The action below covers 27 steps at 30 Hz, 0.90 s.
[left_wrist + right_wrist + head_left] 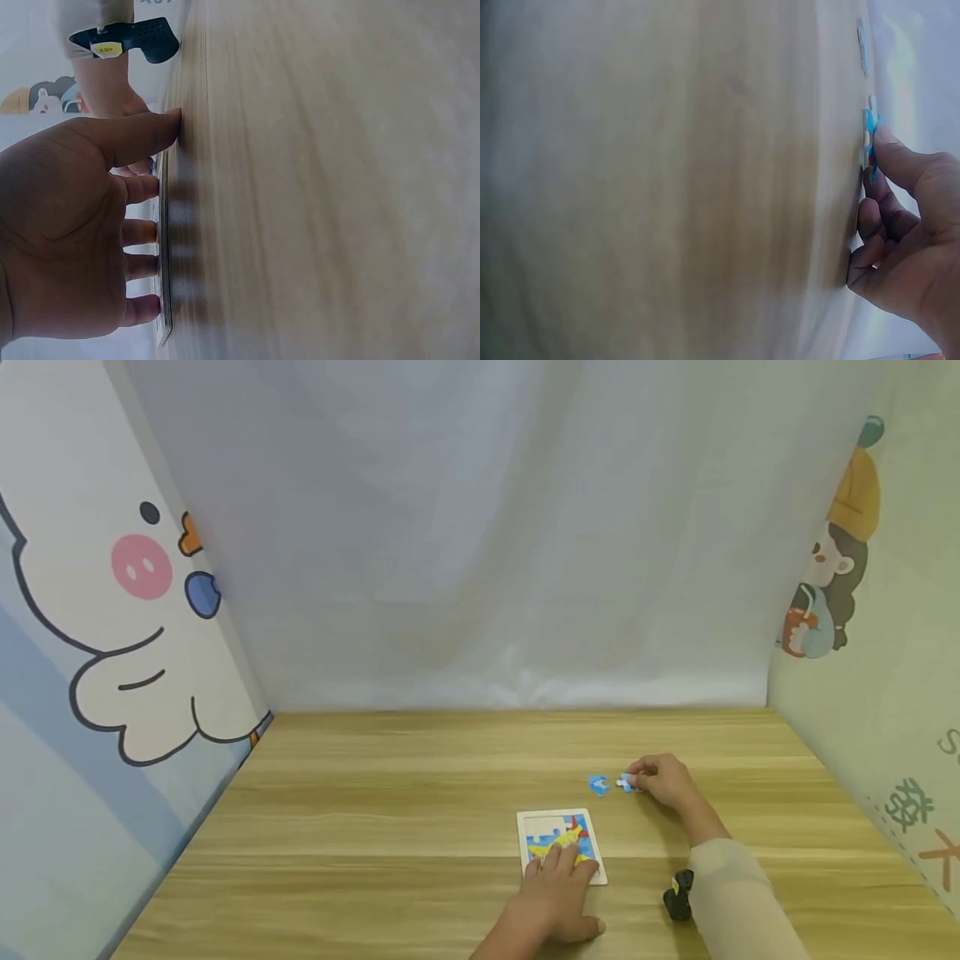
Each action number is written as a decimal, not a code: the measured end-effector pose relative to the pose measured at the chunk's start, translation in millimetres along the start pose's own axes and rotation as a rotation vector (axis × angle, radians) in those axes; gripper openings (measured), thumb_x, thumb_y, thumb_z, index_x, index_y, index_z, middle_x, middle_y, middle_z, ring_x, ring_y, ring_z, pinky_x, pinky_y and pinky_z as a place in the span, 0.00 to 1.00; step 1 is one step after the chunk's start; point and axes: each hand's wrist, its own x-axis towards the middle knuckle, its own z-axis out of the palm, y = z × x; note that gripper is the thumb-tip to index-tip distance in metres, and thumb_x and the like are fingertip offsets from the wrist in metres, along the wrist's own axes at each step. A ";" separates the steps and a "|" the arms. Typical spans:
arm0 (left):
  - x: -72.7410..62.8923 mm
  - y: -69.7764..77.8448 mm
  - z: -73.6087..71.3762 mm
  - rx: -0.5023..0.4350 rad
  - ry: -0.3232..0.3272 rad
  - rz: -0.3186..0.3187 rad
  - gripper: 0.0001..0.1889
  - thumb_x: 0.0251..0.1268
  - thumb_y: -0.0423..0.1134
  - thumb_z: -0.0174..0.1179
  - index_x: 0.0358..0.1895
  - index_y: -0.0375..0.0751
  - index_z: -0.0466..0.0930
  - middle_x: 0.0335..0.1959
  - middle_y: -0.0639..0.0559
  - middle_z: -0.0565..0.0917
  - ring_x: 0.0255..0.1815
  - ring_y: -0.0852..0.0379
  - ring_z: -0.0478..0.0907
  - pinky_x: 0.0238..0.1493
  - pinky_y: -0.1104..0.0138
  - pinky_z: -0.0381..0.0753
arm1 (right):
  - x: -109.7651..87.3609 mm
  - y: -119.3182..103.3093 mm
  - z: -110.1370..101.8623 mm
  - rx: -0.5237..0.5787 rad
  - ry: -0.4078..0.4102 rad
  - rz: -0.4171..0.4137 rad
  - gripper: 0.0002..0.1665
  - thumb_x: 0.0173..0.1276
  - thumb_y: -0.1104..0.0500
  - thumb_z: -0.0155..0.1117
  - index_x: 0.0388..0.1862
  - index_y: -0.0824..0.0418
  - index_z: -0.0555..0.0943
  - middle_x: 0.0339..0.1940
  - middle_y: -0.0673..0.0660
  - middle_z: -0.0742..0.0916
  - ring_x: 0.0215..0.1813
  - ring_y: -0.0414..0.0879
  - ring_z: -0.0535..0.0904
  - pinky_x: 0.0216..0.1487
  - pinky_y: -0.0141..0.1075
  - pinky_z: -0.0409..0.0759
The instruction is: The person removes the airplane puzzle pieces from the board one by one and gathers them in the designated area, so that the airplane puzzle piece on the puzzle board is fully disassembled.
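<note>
A small jigsaw puzzle in a pale square tray (553, 813) lies on the table, part of its upper area bare of pieces. My left hand (558, 893) rests on the lower part of it, fingertips on the tray in the left wrist view and thumb out to the side. Farther back and to the right, my right hand (666, 783) pinches a blue and white puzzle piece (871, 141) between thumb and forefinger, low at the tabletop. Just left of it lies another blue puzzle piece (598, 785). The left hand covers the puzzle's near part.
The wood-grain table (360, 835) runs back to a grey-white curtain (480, 543). Cartoon-printed walls (105, 568) stand at either side. A black device (678, 897) is at the right sleeve.
</note>
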 end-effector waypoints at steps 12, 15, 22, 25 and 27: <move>1.1 0.6 7.0 -0.005 -0.004 0.007 0.35 0.52 0.60 0.63 0.64 0.57 0.66 0.66 0.54 0.60 0.68 0.50 0.54 0.61 0.50 0.60 | -5.3 2.4 -0.3 -0.057 0.003 -0.013 0.09 0.65 0.63 0.60 0.40 0.68 0.82 0.38 0.63 0.83 0.43 0.59 0.76 0.44 0.52 0.74; 2.1 1.1 7.3 0.002 0.026 0.014 0.35 0.51 0.60 0.63 0.63 0.57 0.67 0.64 0.55 0.62 0.67 0.51 0.56 0.60 0.51 0.61 | -8.0 0.0 -4.0 -0.055 0.003 -0.026 0.11 0.65 0.63 0.60 0.43 0.69 0.81 0.39 0.64 0.82 0.44 0.61 0.76 0.45 0.53 0.74; 6.5 1.8 4.3 -0.009 0.109 0.035 0.32 0.48 0.60 0.66 0.59 0.56 0.72 0.58 0.56 0.67 0.61 0.55 0.62 0.51 0.57 0.66 | -17.4 -1.6 -14.9 -0.007 0.016 -0.078 0.15 0.67 0.64 0.58 0.48 0.74 0.76 0.35 0.60 0.81 0.40 0.55 0.75 0.42 0.48 0.75; 5.9 0.0 4.4 -0.040 0.116 0.026 0.30 0.49 0.58 0.66 0.57 0.55 0.74 0.57 0.55 0.68 0.60 0.54 0.62 0.51 0.55 0.66 | -23.8 -4.2 -15.4 0.015 -0.001 -0.080 0.17 0.68 0.61 0.58 0.50 0.73 0.76 0.38 0.61 0.81 0.44 0.57 0.75 0.45 0.50 0.73; 3.8 -0.7 2.8 -0.050 0.126 0.030 0.29 0.50 0.57 0.66 0.57 0.54 0.75 0.57 0.54 0.68 0.59 0.54 0.63 0.51 0.55 0.67 | -29.1 -7.6 -15.0 0.028 -0.013 -0.069 0.19 0.68 0.59 0.58 0.51 0.72 0.76 0.41 0.63 0.81 0.46 0.60 0.74 0.47 0.53 0.72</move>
